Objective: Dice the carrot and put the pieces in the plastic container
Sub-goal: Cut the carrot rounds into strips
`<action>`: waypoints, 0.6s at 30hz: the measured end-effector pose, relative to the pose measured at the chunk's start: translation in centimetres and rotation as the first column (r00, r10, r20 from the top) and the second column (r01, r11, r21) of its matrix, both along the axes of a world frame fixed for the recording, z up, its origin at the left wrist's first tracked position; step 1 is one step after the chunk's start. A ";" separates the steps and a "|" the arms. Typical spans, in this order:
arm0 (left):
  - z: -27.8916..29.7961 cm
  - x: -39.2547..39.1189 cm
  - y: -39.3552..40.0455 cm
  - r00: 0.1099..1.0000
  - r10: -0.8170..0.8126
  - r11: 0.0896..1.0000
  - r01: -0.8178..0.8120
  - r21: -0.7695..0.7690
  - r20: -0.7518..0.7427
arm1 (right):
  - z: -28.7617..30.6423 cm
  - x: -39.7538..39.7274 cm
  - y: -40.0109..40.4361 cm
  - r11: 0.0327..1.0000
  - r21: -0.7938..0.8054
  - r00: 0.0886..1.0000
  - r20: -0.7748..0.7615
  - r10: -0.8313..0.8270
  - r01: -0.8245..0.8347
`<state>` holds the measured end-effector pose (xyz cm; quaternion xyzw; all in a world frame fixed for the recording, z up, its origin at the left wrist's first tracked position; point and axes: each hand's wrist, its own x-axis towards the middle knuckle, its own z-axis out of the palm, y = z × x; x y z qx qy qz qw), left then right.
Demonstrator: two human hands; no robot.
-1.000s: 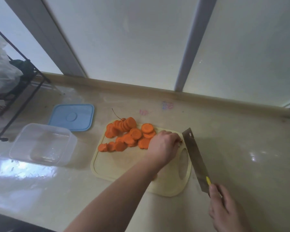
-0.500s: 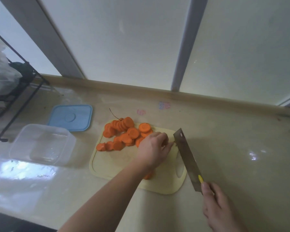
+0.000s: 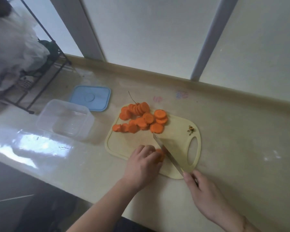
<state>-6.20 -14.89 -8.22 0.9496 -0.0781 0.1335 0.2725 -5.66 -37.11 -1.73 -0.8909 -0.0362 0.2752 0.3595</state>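
Fingertips of the left hand (image 3: pixel 143 162) pinning the carrot slices (image 3: pixel 159 155) should curl back (blade alongside); right hand (image 3: pixel 203 193) grips the knife (image 3: pixel 167 153).

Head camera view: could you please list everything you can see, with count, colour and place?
Cutting board: one, pale yellow, on the counter, centre.
Carrot slices: a pile, orange, on the board's far left part.
Carrot stack: a few slices, orange, near edge of the board, under the left fingers.
Knife: one, metal blade, beside the carrot stack.
Scrap: one small brownish bit, on the board near its handle hole.
Plastic container: one, clear, left of the board, no carrot inside.
Lid: one, blue, behind the container.
Wire rack: one, black, far left.
Counter: beige, glossy.
Left hand: holds the carrot stack.
Right hand: grips the knife handle.
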 end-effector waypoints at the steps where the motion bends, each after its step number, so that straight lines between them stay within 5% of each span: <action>1: 0.0 0.1 -0.2 1.000 -0.001 1.000 0.001 -0.001 0.006 | -0.1 0.0 0.0 1.000 -0.004 1.000 0.001 0.018 -0.018; 9: -0.9 0.0 -0.5 0.997 -0.074 0.994 0.071 0.081 0.033 | 0.2 0.0 -0.1 0.997 0.027 0.998 -0.008 0.069 -0.069; 18: -1.0 -0.1 -0.1 0.991 -0.131 0.985 0.127 0.114 0.028 | 0.6 -0.2 0.4 0.991 -0.119 0.995 0.078 0.067 -0.058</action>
